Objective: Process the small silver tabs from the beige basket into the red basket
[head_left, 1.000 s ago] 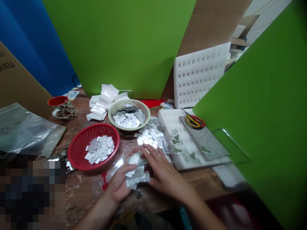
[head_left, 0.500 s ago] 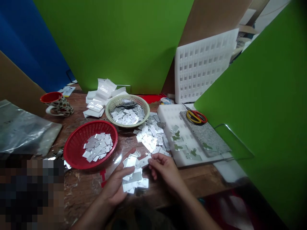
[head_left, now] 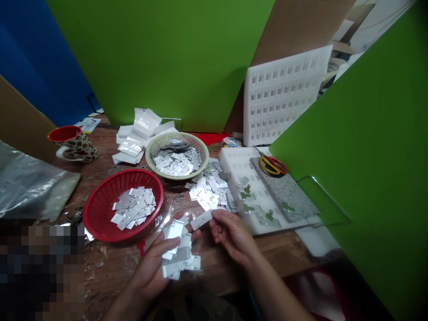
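My left hand [head_left: 152, 261] cradles a loose stack of small silvery metal plates [head_left: 179, 252], its thumb pressed on top of them. Between the thumb and fingers of my right hand [head_left: 234, 234] is one metal plate [head_left: 201, 220], a flat strip with small holes, held just right of the stack. To the left, a red plastic basket [head_left: 95, 225] contains similar plates [head_left: 135, 206]. Beyond my hands, a cream basket [head_left: 149, 165] holds many more, and a loose pile of plates [head_left: 212, 189] lies on the table beside it.
On the right, a white foam block [head_left: 230, 156] carries a grey stone slab [head_left: 284, 189], scissors [head_left: 272, 165] and several clear pieces with green shapes. A patterned mug [head_left: 75, 145], white packets [head_left: 135, 138] and a plastic bag [head_left: 33, 183] stand left. Green panels [head_left: 167, 58] border the table.
My right hand has drawn the single plate away from the stack, up and to the right. My left hand has shifted slightly left and down with its stack.
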A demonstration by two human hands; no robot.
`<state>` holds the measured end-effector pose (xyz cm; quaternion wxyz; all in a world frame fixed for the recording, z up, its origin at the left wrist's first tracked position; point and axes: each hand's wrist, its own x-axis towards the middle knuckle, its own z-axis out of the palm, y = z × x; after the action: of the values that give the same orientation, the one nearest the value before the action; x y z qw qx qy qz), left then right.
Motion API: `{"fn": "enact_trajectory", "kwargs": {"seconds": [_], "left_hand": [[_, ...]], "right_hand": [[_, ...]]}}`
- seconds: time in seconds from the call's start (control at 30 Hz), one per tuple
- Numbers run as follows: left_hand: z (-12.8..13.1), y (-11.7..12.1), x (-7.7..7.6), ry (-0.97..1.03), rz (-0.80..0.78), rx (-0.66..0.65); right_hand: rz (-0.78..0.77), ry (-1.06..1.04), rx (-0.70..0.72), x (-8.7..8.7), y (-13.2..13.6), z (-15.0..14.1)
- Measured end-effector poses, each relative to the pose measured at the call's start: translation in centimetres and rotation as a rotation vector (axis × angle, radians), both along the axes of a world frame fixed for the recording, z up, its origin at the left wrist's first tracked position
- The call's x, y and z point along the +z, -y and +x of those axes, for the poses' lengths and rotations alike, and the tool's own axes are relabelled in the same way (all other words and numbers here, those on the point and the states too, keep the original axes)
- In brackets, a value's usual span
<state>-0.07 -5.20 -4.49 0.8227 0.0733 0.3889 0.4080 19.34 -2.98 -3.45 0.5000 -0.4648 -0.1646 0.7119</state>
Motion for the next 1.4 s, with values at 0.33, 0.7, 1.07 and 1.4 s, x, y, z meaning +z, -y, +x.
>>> {"fn": "enact_trajectory", "kwargs": {"seconds": [0.33,0.7,1.07,1.4], "left_hand": [[-0.2,-0.2,-0.6,0.071,0.03,0.006],[0.3,-0.3,-0.6,-0.035,0.043,0.027],[0.5,-0.8,0.4,0.113,-0.165,0.118],[0.7,-1.1,0.2,0.082,-0.165,0.089]], "right_hand": [[0.225,0.226,0.224,1.1,0.2,0.9],[0.269,0.291,0.238,1.6,-0.5,-0.3],[0.519,0.564,0.483,5.1,-6.9,-6.9],[0.62,1.038,0.707,2.2,-4.1,-3.5]]}}
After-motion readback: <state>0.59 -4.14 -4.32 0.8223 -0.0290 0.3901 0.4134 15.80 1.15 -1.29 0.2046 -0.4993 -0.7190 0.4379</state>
